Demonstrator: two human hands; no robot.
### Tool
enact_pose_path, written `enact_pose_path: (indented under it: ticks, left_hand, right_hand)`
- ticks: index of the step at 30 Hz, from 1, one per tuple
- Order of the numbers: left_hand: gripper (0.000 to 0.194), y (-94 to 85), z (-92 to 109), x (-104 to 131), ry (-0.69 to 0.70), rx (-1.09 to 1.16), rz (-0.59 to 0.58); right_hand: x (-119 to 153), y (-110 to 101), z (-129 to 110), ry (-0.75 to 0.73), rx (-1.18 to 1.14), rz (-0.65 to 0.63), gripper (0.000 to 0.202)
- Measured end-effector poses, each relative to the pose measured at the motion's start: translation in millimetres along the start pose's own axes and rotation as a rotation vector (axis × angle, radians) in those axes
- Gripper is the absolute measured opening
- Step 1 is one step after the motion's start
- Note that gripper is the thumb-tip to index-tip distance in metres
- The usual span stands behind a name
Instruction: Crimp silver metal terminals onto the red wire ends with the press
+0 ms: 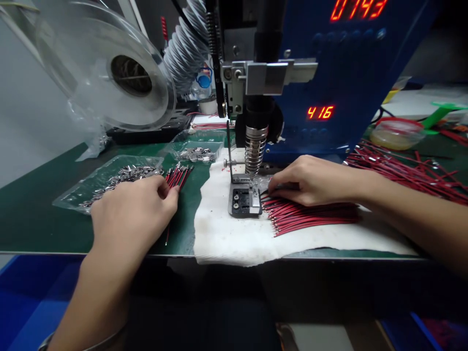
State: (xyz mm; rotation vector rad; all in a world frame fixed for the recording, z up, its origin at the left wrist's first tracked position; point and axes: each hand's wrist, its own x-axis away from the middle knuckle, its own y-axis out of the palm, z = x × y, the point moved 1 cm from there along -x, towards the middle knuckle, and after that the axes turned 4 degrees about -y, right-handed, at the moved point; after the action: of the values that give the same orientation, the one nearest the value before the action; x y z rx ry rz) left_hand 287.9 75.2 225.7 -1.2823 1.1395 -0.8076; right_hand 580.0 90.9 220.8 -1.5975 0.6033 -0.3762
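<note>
My left hand point(133, 209) is closed, thumb and forefinger pinched at a small bundle of red and black wires point(179, 176) with metal ends. One wire end shows below the hand. My right hand point(310, 181) is closed too, just right of the black and metal fixture point(244, 197) on the machine. A thin dark thing shows between its fingers, its kind hidden. Under that hand, a row of red and black wires point(310, 219) lies on a white cloth point(226, 239), bare ends toward the fixture. A spring-wrapped press head point(255, 146) stands above the fixture.
Two clear trays of small metal parts point(133, 173) point(197, 154) lie left. A clear reel point(98, 73) and grey hose point(186, 44) stand behind. The blue machine point(329, 83) has red digits. More red wires point(409, 170) and a round tub point(397, 132) are right.
</note>
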Motion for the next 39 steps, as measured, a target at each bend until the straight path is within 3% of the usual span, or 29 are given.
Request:
enact_pose_path:
  ticks: [4,8,12,14,18,22,33,39]
  left_hand:
    - [0.052,-2.9,3,1,0.034,0.053,-0.003]
    - [0.06,-5.5,2,1,0.06,0.097,0.079]
    - [0.063,-11.7,-16,-6,-0.039,0.126,0.273]
    - [0.061,-13.1,-29,-15,-0.028,0.109,0.287]
    - [0.059,-5.7,-53,-38,-0.037,0.115,0.101]
    - [0.047,7.4,-60,-53,-0.052,0.31,-0.029]
    - [0.021,6.8,-51,-47,-0.068,0.499,-0.086]
    - [0.023,15.0,-58,-52,-0.057,0.526,-0.085]
  right_hand:
    - [0,-3,-4,0.03,-0.003,-0.021,0.02]
    - [0,-3,-4,0.03,0.009,-0.023,0.02]
    - [1,-2,-2,0.024,0.038,-0.023,0.02]
    - [1,-3,-1,0.018,0.053,-0.02,0.021]
    - [2,-4,1,0.016,0.038,-0.027,0.019]
    - [3,-6,2,-0.01,-0.018,-0.013,0.017]
    - [4,-8,2,-0.03,-0.217,0.06,0.017]
    - [6,-12,-8,-0.103,-0.252,0.163,0.015]
